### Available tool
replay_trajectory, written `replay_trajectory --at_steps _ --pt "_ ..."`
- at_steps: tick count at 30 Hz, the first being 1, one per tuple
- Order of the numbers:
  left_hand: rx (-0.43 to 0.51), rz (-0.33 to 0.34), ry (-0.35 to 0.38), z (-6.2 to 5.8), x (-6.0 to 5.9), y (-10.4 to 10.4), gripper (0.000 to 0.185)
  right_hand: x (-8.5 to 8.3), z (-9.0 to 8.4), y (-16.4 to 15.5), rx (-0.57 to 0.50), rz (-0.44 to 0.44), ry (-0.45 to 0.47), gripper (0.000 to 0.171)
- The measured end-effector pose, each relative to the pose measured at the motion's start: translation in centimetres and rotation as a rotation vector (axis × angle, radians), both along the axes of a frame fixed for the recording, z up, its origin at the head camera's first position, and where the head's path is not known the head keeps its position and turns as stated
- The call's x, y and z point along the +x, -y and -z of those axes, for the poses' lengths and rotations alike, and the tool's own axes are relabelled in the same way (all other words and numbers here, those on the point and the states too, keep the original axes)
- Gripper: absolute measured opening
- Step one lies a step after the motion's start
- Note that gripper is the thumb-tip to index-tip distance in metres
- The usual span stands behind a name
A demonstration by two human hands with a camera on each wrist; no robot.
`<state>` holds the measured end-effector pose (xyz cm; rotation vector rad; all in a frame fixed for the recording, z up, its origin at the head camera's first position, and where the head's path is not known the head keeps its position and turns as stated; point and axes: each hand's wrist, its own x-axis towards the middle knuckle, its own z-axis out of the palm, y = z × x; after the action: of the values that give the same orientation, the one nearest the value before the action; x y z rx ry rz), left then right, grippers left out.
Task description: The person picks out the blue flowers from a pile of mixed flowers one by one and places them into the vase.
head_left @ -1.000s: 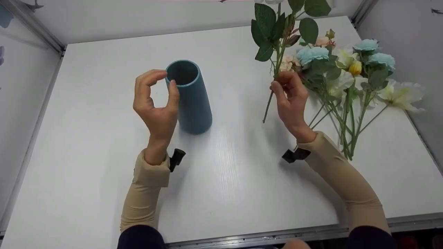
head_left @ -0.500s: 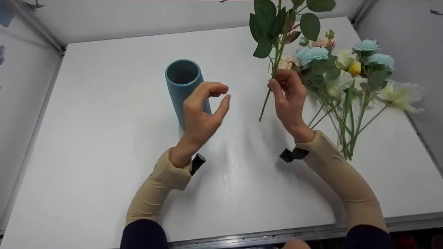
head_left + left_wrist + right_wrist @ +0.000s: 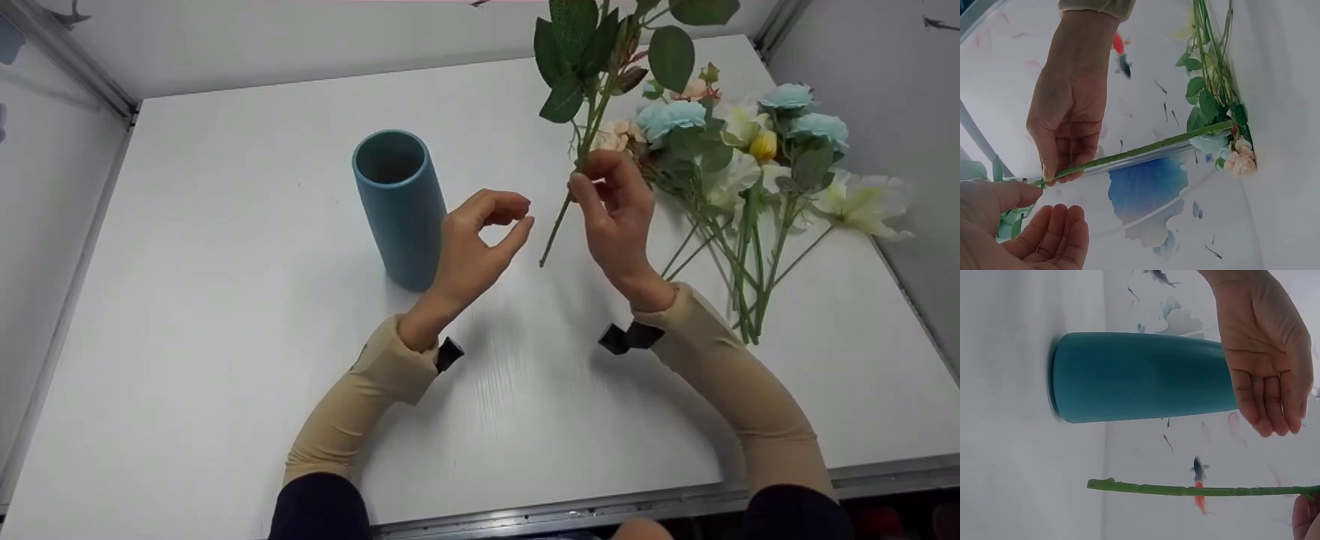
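Observation:
My right hand [image 3: 619,217] pinches the green stem [image 3: 1202,490] of an artificial flower between thumb and fingers. Its broad dark leaves [image 3: 574,52] rise above the hand, and the top runs out of the head view. The bare lower end slants down toward my left hand [image 3: 480,244]. That hand holds nothing; thumb and fingers are gently curved with a gap between their tips, just left of the stem. Behind it stands a blue-green vase [image 3: 401,217], upright, its round mouth showing nothing inside. In the right wrist view the left hand overlaps the vase's upper end.
A pile of artificial flowers [image 3: 731,172], pale blue, peach and cream, lies on the right of the white table [image 3: 225,315], stems toward the front. White walls [image 3: 315,37] printed with fish and plants enclose the back and sides. A metal edge [image 3: 637,502] runs along the front.
My left hand has moved right from beside the vase's mouth to near the stem. The right hand, still holding the flower, has shifted slightly left, and the stem tilts more.

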<state>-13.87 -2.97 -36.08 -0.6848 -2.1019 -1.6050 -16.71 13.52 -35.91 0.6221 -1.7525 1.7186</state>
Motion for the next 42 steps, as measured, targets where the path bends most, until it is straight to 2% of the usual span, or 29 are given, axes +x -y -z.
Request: replay_trajectory --at_steps 8,22,34,42 --pt "-0.016 0.013 0.031 0.8 -0.3 -0.5 0.013 0.1 -0.2 0.4 0.005 -0.022 -0.021 0.008" --pt "-0.022 0.035 0.081 1.2 -0.5 -1.2 0.016 0.4 -0.3 0.8 0.002 -0.052 -0.043 0.007" --pt "0.001 0.053 0.1 1.1 -0.6 -1.4 0.013 0.7 -0.2 1.3 0.025 -0.061 -0.038 0.008" --pt "-0.003 0.036 0.121 1.1 -0.6 -1.4 0.011 0.7 0.0 1.5 0.028 -0.068 -0.018 0.007"
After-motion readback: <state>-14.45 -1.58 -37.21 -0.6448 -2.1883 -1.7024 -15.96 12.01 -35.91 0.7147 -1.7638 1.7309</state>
